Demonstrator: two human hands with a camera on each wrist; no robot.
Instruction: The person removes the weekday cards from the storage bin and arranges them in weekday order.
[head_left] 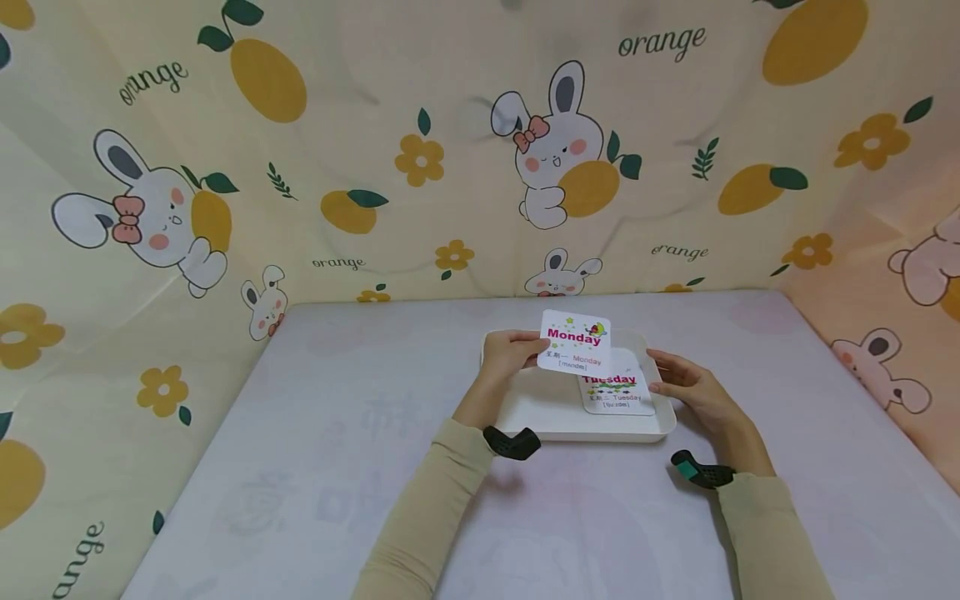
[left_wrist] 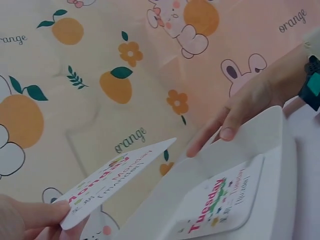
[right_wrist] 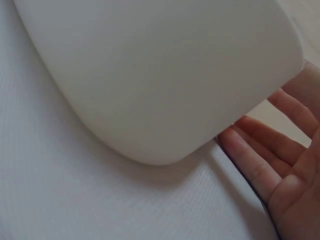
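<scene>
A white square card printed "Monday" (head_left: 576,340) is pinched at its left edge by my left hand (head_left: 506,354), above the tray. The card is tilted in the left wrist view, its lower corner between thumb and fingers. Below it, a second card printed "Tuesday" (head_left: 617,398) lies flat in the right part of the white tray (head_left: 536,429); the Monday card hides its top. My right hand (head_left: 697,392) is at the tray's right end, thumb and loosely extended fingers (right_wrist: 260,165) against or very near the outer wall.
The tray stands on a table with a pale cloth (head_left: 300,467). Behind and at both sides hangs a curtain (head_left: 465,75) printed with rabbits and oranges. Each wrist wears a dark band, the left one (head_left: 513,443) close to the tray's front edge.
</scene>
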